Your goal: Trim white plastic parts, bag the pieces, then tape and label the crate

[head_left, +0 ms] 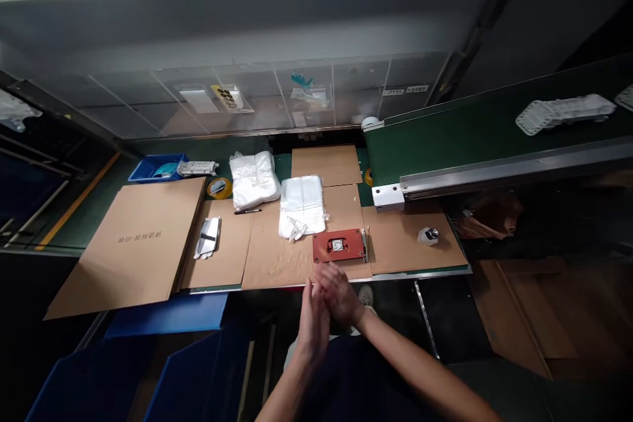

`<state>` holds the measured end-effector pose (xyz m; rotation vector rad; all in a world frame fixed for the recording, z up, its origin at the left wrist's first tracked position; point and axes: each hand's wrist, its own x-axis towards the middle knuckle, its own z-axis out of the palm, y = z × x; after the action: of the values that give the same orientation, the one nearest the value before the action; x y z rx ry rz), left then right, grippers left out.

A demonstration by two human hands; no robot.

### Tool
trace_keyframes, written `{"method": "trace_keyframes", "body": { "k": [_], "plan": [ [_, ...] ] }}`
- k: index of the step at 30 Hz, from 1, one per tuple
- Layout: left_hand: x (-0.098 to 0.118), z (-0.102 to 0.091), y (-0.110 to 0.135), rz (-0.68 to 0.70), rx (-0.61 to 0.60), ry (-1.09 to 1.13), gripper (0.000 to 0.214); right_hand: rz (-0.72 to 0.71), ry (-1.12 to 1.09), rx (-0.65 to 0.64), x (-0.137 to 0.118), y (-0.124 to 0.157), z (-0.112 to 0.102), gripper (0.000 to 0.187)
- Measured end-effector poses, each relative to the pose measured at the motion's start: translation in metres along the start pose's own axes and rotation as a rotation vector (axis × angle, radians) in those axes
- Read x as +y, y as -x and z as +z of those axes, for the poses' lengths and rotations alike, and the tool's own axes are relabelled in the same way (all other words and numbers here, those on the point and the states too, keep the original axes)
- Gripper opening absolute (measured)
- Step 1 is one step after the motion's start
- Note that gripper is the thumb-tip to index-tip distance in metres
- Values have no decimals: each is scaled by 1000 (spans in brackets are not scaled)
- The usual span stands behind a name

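Note:
In front of the table's near edge, my left hand (313,318) and my right hand (341,293) are pressed palm to palm. The left fingers are stretched out; the right fingers lie over them, slightly smeared by motion. Nothing shows in either hand, though the space between the palms is hidden. Just beyond the fingertips lies a red rectangular fixture plate (321,247) with a small pale piece (338,245) in its middle. Behind it, a stack of clear plastic bags (302,201) rests on the cardboard (277,264) that covers the table.
On the left are stacked cardboard sheets (143,224), a white glove (206,239), tape (219,188), a blue bin (148,170) and a larger bag pack (254,178). A green conveyor (445,132) carries a white part (566,111). A white box (388,198) sits at its lower end.

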<state>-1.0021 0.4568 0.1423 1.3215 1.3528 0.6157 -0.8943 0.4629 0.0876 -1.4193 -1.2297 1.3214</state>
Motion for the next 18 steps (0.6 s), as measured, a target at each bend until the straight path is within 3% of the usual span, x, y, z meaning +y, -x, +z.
{"method": "trace_keyframes", "body": {
  "k": [3,5,7,8,10,12,15,18],
  "plan": [
    [36,-14,4,181,28,10,60,217,-81,37,24,-32,-5,62],
    [32,-27,-8,344,7,-237,55,334,-110,-25,35,-41,5,66],
    [4,-41,-38,300,19,-547,49,412,-123,-136,42,-40,22,62],
    [-16,-48,-58,155,55,-663,48,439,-117,-194,45,-37,29,56],
    [-61,-62,-106,-3,113,-727,47,480,-80,-276,54,-27,36,40],
    [-101,-75,-155,-62,82,-776,43,522,-16,-282,66,-16,31,29],
    [-136,-86,-215,-78,4,-828,48,626,98,-138,83,3,2,33],
    [-147,-90,-251,-52,-58,-862,41,761,170,103,93,27,-39,43]
  ]
}}
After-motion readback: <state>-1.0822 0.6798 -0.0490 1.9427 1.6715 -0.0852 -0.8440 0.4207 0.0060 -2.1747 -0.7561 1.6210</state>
